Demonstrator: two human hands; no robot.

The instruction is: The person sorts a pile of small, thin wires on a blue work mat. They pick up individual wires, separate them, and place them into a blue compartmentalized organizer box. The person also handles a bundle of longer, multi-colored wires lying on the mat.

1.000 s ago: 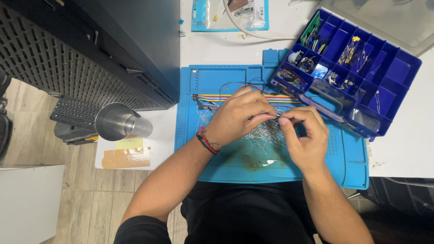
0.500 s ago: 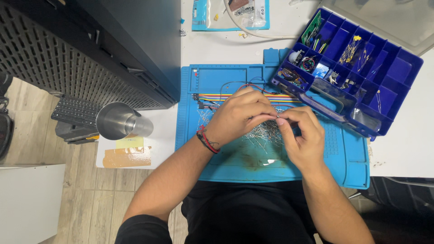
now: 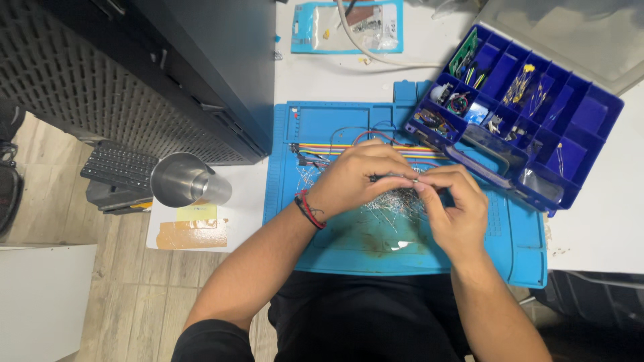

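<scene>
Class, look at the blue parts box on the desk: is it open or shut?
Open. The blue parts box shows its compartments and the small parts inside them, and its clear lid is swung back behind it.

Bright, even overhead light, sharp focus throughout. Soft shadows fall beneath both hands (image 3: 409,188) onto the blue mat (image 3: 335,248). Mild glare on the steel cup (image 3: 180,179) far left of them; floor corners dimmer.
</scene>
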